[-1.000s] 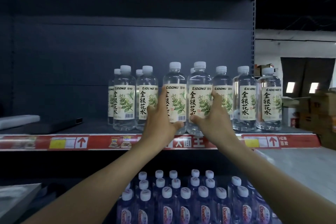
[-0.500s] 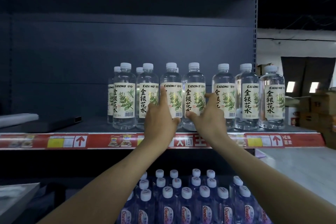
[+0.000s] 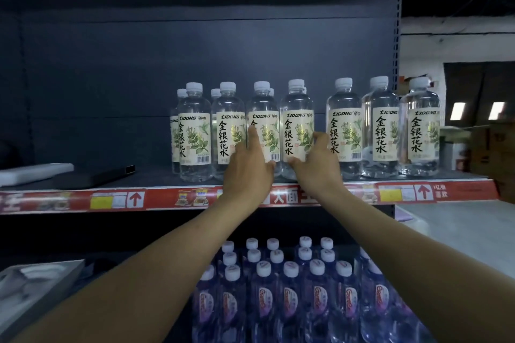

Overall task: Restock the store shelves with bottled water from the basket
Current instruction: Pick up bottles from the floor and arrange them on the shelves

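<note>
Findings at the hands: the left hand [image 3: 248, 167] holds the left bottle [image 3: 263, 107] low on its body, index finger laid up the label and thumb hooked round the base. The right hand [image 3: 317, 161] clasps the right bottle [image 3: 296, 106] the same way, thumb on the front and fingers round the far side. Both bottles stand upright at the front edge of the shelf [image 3: 83, 199], side by side and nearly touching.

Beyond them, to the left, we note two more front bottles [image 3: 195, 131] with others behind. To the right, three further bottles [image 3: 380, 131] stand across a visible gap. A dark flat bar [image 3: 97, 172] lies on the shelf at far left. The tier below carries purple-labelled bottles [image 3: 289, 301], packed close.

We judge the step in hand to be seating this pair in the front row, with release not yet made. The next move calls for squaring the labels forward and closing the gap on the right. The fingers should come off straight back, so that no neighbour is tipped (the bottles stand tall and close). The basket is not in view, so we cannot say what stock remains.
</note>
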